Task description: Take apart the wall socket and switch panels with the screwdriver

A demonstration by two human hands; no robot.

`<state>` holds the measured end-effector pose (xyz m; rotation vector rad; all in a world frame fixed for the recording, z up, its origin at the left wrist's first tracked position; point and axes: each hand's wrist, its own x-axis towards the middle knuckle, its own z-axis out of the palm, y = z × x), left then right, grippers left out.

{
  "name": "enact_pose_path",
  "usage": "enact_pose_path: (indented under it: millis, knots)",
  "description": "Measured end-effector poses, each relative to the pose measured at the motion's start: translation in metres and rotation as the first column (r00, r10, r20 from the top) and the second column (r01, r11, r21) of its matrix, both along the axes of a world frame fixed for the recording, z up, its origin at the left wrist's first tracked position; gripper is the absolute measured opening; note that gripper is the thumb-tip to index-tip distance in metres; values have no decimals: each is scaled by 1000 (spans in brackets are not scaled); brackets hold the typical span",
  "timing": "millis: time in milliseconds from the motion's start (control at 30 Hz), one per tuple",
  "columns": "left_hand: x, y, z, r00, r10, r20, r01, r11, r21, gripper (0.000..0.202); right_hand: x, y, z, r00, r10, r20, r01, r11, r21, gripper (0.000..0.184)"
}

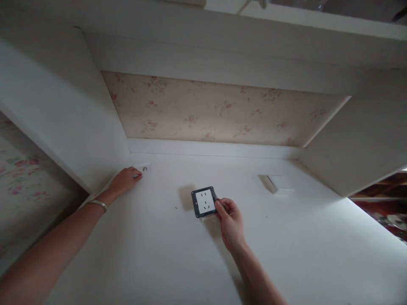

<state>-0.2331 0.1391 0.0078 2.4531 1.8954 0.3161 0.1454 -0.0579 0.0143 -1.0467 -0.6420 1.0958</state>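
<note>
Right hand [231,221], held socket [203,199] facing camera (squarish, tilted)

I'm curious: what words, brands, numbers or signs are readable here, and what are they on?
None: no word, brand or number is readable anywhere.
Dark-framed socket in the right hand: only slots show.
White plate by the left hand: dark slots, no legible lettering.
White fitting at the picture's right: any marking is too small or blurred to read.
</note>
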Motion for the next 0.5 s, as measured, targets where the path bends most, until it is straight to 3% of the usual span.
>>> enact_pose_path:
  millis: [133, 333, 500]
  knots:
    - [7, -4, -1, 1000, 13, -8, -12, 1000, 27, 32, 0, -1, 1, 1000, 5, 16, -5, 1000, 6, 24]
    - [10, -6, 10, 996, 91, -24, -83, 969, 231, 35, 2, 0, 0, 998, -1, 56, 1, 1000, 9, 23]
    - [-1, 19, 22, 996, 89, 14, -90, 982, 168, 26, 2, 0, -2, 999, 4, 39, -5, 1000, 8, 23]
